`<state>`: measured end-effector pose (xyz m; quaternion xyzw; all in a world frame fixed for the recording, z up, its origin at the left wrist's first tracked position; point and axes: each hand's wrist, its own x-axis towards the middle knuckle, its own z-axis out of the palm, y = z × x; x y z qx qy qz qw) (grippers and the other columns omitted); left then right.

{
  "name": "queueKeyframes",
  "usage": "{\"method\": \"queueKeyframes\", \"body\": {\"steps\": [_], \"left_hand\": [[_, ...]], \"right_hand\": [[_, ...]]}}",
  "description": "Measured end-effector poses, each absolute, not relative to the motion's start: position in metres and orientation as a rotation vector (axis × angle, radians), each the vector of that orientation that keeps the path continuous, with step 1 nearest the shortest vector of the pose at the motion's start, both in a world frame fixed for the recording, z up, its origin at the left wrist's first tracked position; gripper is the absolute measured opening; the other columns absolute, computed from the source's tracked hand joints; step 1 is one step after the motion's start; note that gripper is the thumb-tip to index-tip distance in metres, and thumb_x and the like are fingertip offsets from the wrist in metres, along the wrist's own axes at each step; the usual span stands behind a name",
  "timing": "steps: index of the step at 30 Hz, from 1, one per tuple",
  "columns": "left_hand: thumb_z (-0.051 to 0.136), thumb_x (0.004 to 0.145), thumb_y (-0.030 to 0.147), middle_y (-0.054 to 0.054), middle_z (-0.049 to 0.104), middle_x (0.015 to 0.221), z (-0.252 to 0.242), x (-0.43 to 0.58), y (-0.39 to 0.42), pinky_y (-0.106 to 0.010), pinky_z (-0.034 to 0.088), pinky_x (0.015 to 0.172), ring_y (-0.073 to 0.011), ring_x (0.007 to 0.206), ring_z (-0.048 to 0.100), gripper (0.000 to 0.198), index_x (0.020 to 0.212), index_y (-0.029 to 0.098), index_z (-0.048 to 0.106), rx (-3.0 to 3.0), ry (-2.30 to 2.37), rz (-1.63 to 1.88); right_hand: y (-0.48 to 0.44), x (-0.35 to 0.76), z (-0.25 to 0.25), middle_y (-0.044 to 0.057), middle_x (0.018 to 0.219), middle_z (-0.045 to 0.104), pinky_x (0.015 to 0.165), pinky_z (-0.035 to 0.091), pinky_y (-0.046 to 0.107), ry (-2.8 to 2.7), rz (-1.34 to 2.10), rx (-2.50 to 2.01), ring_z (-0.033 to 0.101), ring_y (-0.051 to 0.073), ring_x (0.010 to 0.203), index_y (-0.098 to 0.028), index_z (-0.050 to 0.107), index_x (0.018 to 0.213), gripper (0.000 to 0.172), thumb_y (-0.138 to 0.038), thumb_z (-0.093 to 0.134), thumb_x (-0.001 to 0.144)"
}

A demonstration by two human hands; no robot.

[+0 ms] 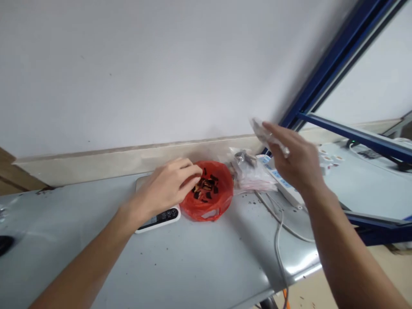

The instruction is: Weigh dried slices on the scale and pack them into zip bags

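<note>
A red plastic bag stands open with its rim folded out, and dark brown and black flat pieces lie inside it. Over its left edge is my left hand, fingers curled and tips close together; whatever they may pinch is hidden. Beneath that hand sits a white kitchen scale, its dark control strip partly showing. My right hand, raised at the right, grips a small clear plastic bag, smeared by motion. Filled clear bags lie against the wall between the red bag and my right hand.
A white power strip with blue sockets and grey cables lies right of the bags. The blue metal frame rises at the right. Dark crumbs dot the grey tabletop. A wall stands behind.
</note>
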<state>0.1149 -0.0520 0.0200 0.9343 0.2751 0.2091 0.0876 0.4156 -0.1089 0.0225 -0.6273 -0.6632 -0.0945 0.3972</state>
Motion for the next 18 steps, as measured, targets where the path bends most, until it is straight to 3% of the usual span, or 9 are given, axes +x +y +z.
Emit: {"method": "queueKeyframes", "body": {"steps": [2,4,6,9,11,12,14,16,18], "left_hand": [[0.052,0.104,0.031,-0.009,0.067,0.121,0.002,0.122,-0.046,-0.04,0.055,0.098,-0.0276,0.121,0.061,0.027,0.11,0.024,0.077,2.765,0.872,0.403],[0.056,0.103,0.031,-0.012,0.06,0.14,-0.01,0.129,-0.042,-0.046,0.051,0.107,-0.0322,0.137,0.051,0.026,0.117,0.026,0.077,2.747,0.914,0.248],[0.057,0.103,0.029,-0.014,0.059,0.144,-0.017,0.136,-0.041,-0.051,0.047,0.112,-0.0353,0.143,0.047,0.026,0.119,0.023,0.077,2.747,0.962,0.126],[0.059,0.101,0.022,-0.018,0.064,0.138,-0.02,0.14,-0.04,-0.054,0.047,0.111,-0.0374,0.139,0.052,0.024,0.119,0.014,0.073,2.733,1.081,0.044],[0.065,0.096,0.02,-0.018,0.065,0.137,-0.02,0.138,-0.039,-0.052,0.049,0.109,-0.0366,0.134,0.057,0.031,0.126,0.012,0.065,2.7,1.129,0.096],[0.069,0.093,0.02,-0.018,0.064,0.138,-0.02,0.136,-0.038,-0.051,0.05,0.108,-0.0362,0.132,0.059,0.039,0.131,0.013,0.061,2.682,1.137,0.137],[0.075,0.087,0.02,-0.018,0.06,0.142,-0.019,0.131,-0.038,-0.048,0.054,0.102,-0.0362,0.127,0.062,0.055,0.137,0.015,0.054,2.653,1.142,0.205],[0.074,0.083,0.016,-0.017,0.057,0.145,-0.019,0.126,-0.04,-0.044,0.058,0.091,-0.0345,0.118,0.067,0.061,0.139,0.018,0.05,2.617,1.143,0.239],[0.066,0.08,0.008,-0.015,0.056,0.145,-0.019,0.123,-0.042,-0.04,0.059,0.083,-0.0308,0.11,0.07,0.063,0.139,0.021,0.049,2.569,1.12,0.258]], "right_hand": [[-0.11,0.436,-0.003,0.011,0.159,0.056,0.126,0.029,0.065,-1.932,-0.125,-1.701,0.041,0.036,0.154,-0.025,0.062,0.148,0.05,-0.035,0.052,0.1],[-0.111,0.447,-0.023,0.015,0.166,0.045,0.126,0.026,0.068,-2.08,0.1,-1.796,0.029,0.04,0.158,-0.021,0.058,0.151,0.064,-0.048,0.063,0.093],[-0.114,0.448,-0.029,0.014,0.168,0.04,0.124,0.027,0.068,-2.073,0.207,-1.783,0.024,0.04,0.16,-0.023,0.057,0.153,0.07,-0.056,0.065,0.091],[-0.116,0.431,-0.015,0.012,0.157,0.058,0.12,0.038,0.063,-1.944,0.093,-1.603,0.043,0.037,0.152,-0.027,0.068,0.139,0.05,-0.051,0.061,0.096],[-0.115,0.406,-0.001,0.013,0.128,0.076,0.107,0.051,0.054,-1.906,0.015,-1.466,0.068,0.033,0.124,-0.025,0.078,0.114,0.03,-0.04,0.059,0.097],[-0.112,0.39,0.004,0.012,0.113,0.08,0.097,0.056,0.048,-1.955,0.07,-1.427,0.075,0.03,0.106,-0.023,0.079,0.104,0.026,-0.033,0.056,0.097],[-0.104,0.357,0.007,0.009,0.095,0.081,0.079,0.057,0.037,-2.107,0.322,-1.501,0.074,0.024,0.082,-0.02,0.078,0.093,0.025,-0.021,0.053,0.094],[-0.09,0.327,0.004,0.011,0.095,0.081,0.077,0.053,0.035,-2.202,0.464,-1.724,0.073,0.024,0.083,-0.017,0.078,0.093,0.024,-0.018,0.054,0.093],[-0.073,0.306,-0.003,0.018,0.116,0.078,0.084,0.054,0.037,-2.192,0.471,-2.012,0.073,0.03,0.103,-0.014,0.074,0.114,0.027,-0.027,0.059,0.096]]}}
